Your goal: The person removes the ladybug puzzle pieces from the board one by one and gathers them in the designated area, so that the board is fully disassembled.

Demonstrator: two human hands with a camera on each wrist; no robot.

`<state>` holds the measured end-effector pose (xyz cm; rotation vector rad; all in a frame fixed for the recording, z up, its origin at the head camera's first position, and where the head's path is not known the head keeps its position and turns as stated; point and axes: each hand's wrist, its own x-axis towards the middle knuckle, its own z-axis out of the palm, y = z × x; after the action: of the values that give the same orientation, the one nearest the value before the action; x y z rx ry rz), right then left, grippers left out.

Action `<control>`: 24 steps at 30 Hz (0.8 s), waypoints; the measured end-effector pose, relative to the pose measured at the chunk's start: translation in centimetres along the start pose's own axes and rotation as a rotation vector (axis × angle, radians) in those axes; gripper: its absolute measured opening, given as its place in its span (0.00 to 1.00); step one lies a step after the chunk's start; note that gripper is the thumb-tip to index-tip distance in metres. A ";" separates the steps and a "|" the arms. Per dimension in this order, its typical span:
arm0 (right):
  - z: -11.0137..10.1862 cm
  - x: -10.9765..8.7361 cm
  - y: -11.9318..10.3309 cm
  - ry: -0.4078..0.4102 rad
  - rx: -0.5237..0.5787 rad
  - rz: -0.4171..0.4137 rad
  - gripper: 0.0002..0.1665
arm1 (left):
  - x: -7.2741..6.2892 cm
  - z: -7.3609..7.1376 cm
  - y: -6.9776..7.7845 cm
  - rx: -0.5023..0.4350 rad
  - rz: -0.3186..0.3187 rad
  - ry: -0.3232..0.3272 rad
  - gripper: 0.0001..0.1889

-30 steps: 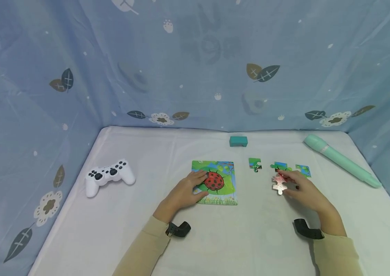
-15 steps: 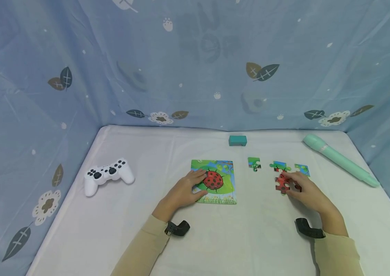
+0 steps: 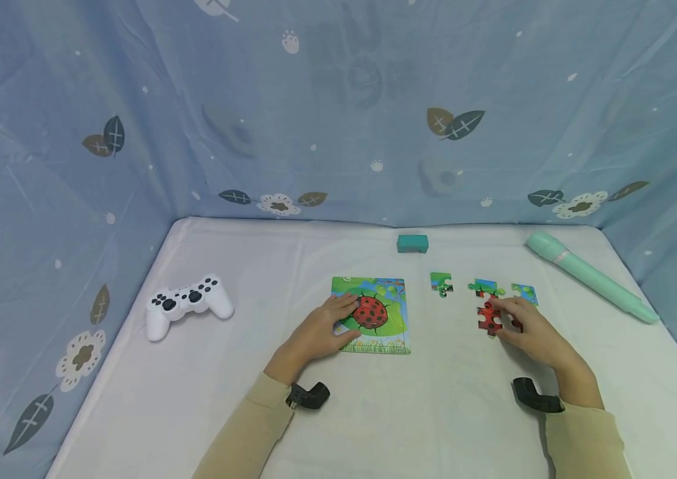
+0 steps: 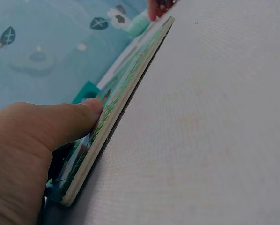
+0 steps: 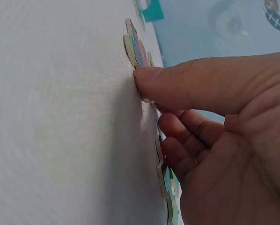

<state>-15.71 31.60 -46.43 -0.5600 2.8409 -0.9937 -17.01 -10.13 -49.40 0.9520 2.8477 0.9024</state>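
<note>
A ladybug puzzle (image 3: 395,319), square and flat, lies mid-table in the head view. Across its left part rests my left hand (image 3: 322,329), fingers spread over the picture and thumb by the near edge. To the right, my right hand (image 3: 533,332) pinches a red, black-spotted puzzle piece (image 3: 485,318) by its right side, low over the white cloth. Another dark red puzzle piece (image 3: 517,324) shows partly beneath this hand. Just beyond lie a blue-green puzzle piece with some red (image 3: 485,287) and a smaller blue-green corner piece (image 3: 527,293), partly covered by the fingers.
A green puzzle piece (image 3: 441,282) lies between the ladybug puzzle and the right-hand group. Behind it sits a teal block (image 3: 413,244). A mint-green microphone-shaped object (image 3: 592,276) lies far right, a white game controller (image 3: 189,306) far left. Patterned blue curtains (image 3: 338,120) surround the table.
The red piece, tilted and glinting a second ago, now lies flatter and slightly farther right, its spotted face visible. My left hand stays on the puzzle.
</note>
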 end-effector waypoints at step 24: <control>2.1 2.1 -5.1 -0.034 0.145 -0.020 0.35 | -0.4 -0.8 -0.4 -0.040 -0.053 0.034 0.37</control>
<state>-15.65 25.92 -44.88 -0.5857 2.7114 -1.1698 -17.02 -11.00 -49.00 0.8619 2.8563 0.9751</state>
